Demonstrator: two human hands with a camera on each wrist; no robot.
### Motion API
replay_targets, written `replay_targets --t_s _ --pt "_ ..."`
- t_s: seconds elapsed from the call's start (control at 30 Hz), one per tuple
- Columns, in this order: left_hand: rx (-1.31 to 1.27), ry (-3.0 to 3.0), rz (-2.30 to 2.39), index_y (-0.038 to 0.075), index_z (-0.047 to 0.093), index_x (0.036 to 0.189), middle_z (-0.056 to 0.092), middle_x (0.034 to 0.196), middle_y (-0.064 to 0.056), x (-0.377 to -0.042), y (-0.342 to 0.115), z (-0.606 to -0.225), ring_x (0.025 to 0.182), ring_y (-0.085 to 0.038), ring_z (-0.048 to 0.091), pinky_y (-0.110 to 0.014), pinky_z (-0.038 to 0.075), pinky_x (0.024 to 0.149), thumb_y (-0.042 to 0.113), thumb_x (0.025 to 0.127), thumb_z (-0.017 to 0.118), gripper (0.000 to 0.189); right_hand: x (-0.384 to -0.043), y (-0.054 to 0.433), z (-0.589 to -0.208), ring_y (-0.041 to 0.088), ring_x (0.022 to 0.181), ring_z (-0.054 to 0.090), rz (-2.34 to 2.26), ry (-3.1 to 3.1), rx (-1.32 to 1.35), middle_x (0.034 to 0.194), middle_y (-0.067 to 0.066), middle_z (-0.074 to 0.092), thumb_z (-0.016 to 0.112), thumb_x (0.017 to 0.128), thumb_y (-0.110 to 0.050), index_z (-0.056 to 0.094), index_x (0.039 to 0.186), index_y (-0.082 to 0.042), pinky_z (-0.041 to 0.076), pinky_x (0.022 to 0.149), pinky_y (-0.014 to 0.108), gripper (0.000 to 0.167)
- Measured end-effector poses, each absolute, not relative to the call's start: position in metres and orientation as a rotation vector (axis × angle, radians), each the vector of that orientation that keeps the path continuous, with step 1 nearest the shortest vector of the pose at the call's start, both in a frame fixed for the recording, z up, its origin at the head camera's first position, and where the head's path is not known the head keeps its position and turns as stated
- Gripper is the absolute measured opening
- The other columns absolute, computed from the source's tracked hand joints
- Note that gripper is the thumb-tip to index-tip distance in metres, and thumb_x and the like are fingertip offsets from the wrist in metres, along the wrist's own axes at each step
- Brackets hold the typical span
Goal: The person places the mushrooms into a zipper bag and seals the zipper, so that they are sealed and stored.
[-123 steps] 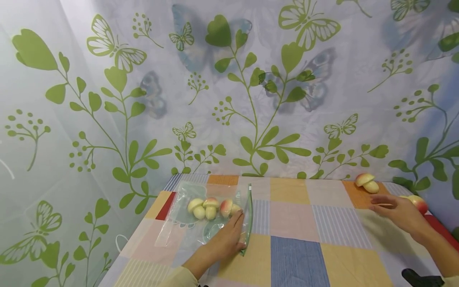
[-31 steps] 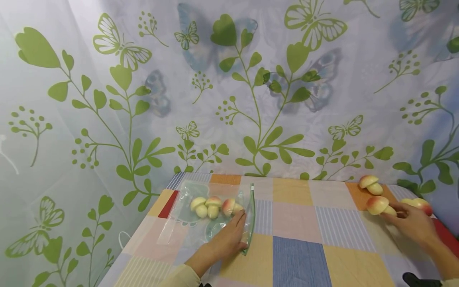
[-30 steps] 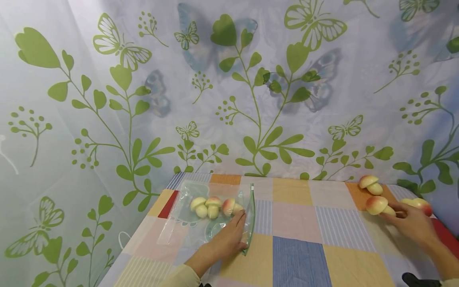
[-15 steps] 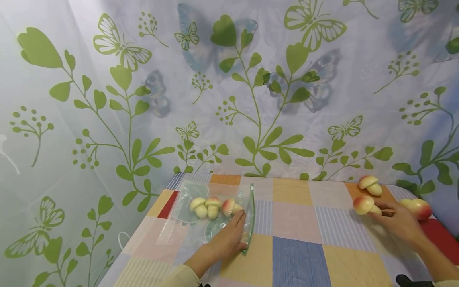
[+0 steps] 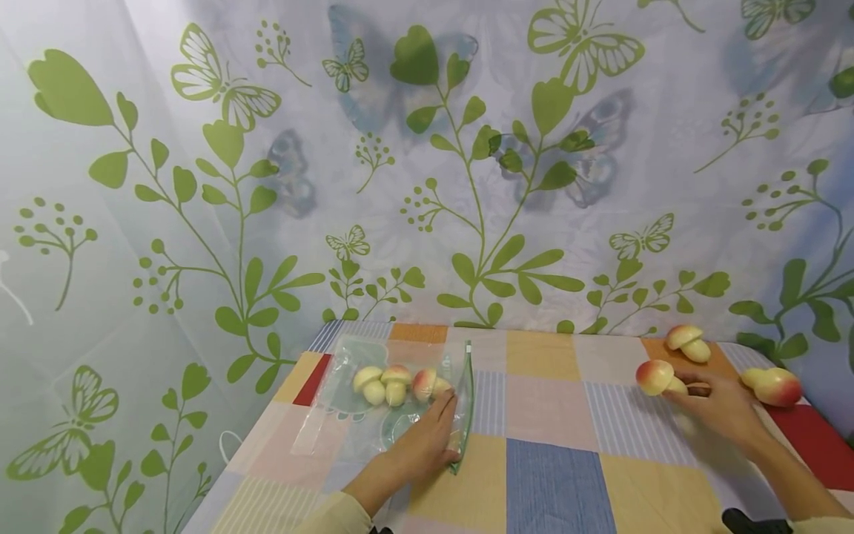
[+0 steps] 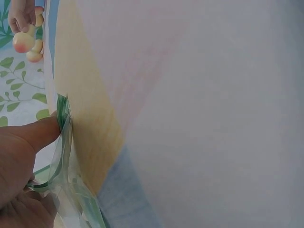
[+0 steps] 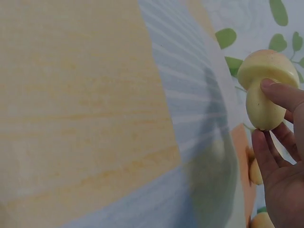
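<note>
My right hand point(image 5: 723, 408) holds a toy mushroom point(image 5: 655, 377), pale yellow with a red-tinged cap, above the right side of the table. In the right wrist view, the thumb lies across the stem of this mushroom point(image 7: 265, 107) and fingertips are at its base. A clear zip bag point(image 5: 333, 393) with a green zip strip lies flat at left. Inside it show three similar mushrooms point(image 5: 396, 393). My left hand point(image 5: 416, 445) grips the bag at its mouth, fingers reaching toward the nearest mushroom. The left wrist view shows its thumb against the green zip strip point(image 6: 62, 107).
Another mushroom point(image 5: 689, 343) lies at the back right of the table. Farther right lies another yellow and red piece point(image 5: 774, 386), near a red patch of the patchwork cloth point(image 5: 550, 475). A leaf-and-butterfly curtain point(image 5: 494, 185) hangs behind the table.
The right hand, with nothing in its fingers at first, has picked up a mushroom from the right and carried it leftward. The left hand and bag stay put.
</note>
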State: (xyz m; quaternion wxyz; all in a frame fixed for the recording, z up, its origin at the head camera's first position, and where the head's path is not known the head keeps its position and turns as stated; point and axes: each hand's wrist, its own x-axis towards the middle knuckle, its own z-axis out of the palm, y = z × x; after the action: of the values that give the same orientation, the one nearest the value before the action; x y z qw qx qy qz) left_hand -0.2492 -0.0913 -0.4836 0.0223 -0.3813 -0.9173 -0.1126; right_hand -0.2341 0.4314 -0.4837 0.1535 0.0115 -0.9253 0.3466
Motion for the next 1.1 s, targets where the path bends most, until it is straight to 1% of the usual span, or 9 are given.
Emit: replay_targets --t_s 0.07,0.13,0.4,0.47,0.57,0.63,0.7,0.87,1.1 --pt "-1.183 -2.841 -0.346 -0.016 0.026 0.154 0.026 0.162 -0.028 -0.249 -0.091 -0.483 0.149 -0.034 0.032 -0.035 0.032 0.118 0.024 0.089 0.083 0.095 -0.234 0.427 -0.485 -0.01 0.082 0.058 1.027 -2.65 0.046 0.108 0.026 0.072 0.086 0.087 -0.024 0.067 0.122 0.01 0.047 0.064 0.012 0.052" --pt "-1.188 -2.839 -0.348 -0.016 0.026 0.154 0.026 0.162 -0.028 -0.248 -0.092 -0.483 0.149 -0.034 0.032 -0.035 0.033 0.118 0.024 0.09 0.083 0.095 -0.234 0.422 -0.486 -0.011 0.083 0.057 1.032 -2.668 0.033 0.109 0.025 0.072 0.085 0.088 -0.025 0.066 0.123 0.01 0.047 0.064 0.013 0.053" --pt "-1.191 -2.837 -0.384 -0.016 0.026 0.154 0.027 0.162 -0.029 -0.248 -0.092 -0.483 0.148 -0.036 0.033 -0.037 0.032 0.118 0.023 0.09 0.083 0.094 -0.235 0.404 -0.489 -0.011 0.089 0.057 1.11 -2.659 0.106 0.12 0.027 0.067 0.083 0.09 -0.019 0.064 0.127 0.011 0.05 0.067 0.013 0.052" --pt "-1.183 -2.845 -0.394 -0.016 0.026 0.154 0.027 0.162 -0.029 -0.248 -0.092 -0.484 0.148 -0.036 0.034 -0.038 0.032 0.118 0.023 0.09 0.083 0.094 -0.236 0.399 -0.489 -0.002 0.092 0.062 1.112 -2.666 0.113 0.122 0.028 0.066 0.083 0.09 -0.021 0.063 0.127 0.012 0.052 0.068 0.015 0.053" --pt "-1.174 -2.852 -0.396 -0.015 0.025 0.155 0.027 0.162 -0.028 -0.248 -0.092 -0.485 0.148 -0.035 0.034 -0.038 0.033 0.118 0.023 0.09 0.083 0.095 -0.237 0.392 -0.487 0.026 0.101 0.069 1.114 -2.7 0.122 0.126 0.032 0.063 0.081 0.092 -0.024 0.06 0.13 0.013 0.054 0.068 0.019 0.058" --pt "-1.171 -2.857 -0.398 -0.015 0.025 0.155 0.026 0.162 -0.027 -0.249 -0.092 -0.486 0.148 -0.035 0.034 -0.038 0.033 0.118 0.024 0.09 0.083 0.095 -0.237 0.386 -0.486 0.045 0.106 0.066 1.133 -2.707 0.128 0.128 0.033 0.062 0.081 0.092 -0.024 0.06 0.131 0.013 0.056 0.069 0.021 0.058" --pt "-1.169 -2.862 -0.392 -0.015 0.025 0.155 0.026 0.163 -0.027 -0.249 -0.092 -0.486 0.148 -0.035 0.034 -0.038 0.033 0.118 0.024 0.09 0.082 0.095 -0.237 0.381 -0.486 0.052 0.109 0.064 1.153 -2.711 0.136 0.129 0.034 0.061 0.081 0.093 -0.024 0.06 0.131 0.013 0.057 0.07 0.023 0.058" --pt "-1.166 -2.872 -0.381 -0.015 0.024 0.155 0.025 0.163 -0.028 -0.249 -0.091 -0.485 0.149 -0.035 0.033 -0.038 0.032 0.119 0.025 0.091 0.081 0.095 -0.239 0.37 -0.485 0.05 0.108 0.066 1.154 -2.696 0.164 0.127 0.031 0.063 0.082 0.092 -0.024 0.063 0.129 0.01 0.058 0.071 0.023 0.054" --pt "-1.173 -2.875 -0.378 -0.015 0.025 0.155 0.026 0.162 -0.029 -0.249 -0.091 -0.483 0.148 -0.036 0.034 -0.038 0.032 0.118 0.025 0.091 0.081 0.094 -0.242 0.355 -0.488 0.048 0.107 0.066 1.212 -2.663 0.209 0.126 0.03 0.063 0.082 0.092 -0.02 0.063 0.129 0.01 0.057 0.072 0.021 0.052"
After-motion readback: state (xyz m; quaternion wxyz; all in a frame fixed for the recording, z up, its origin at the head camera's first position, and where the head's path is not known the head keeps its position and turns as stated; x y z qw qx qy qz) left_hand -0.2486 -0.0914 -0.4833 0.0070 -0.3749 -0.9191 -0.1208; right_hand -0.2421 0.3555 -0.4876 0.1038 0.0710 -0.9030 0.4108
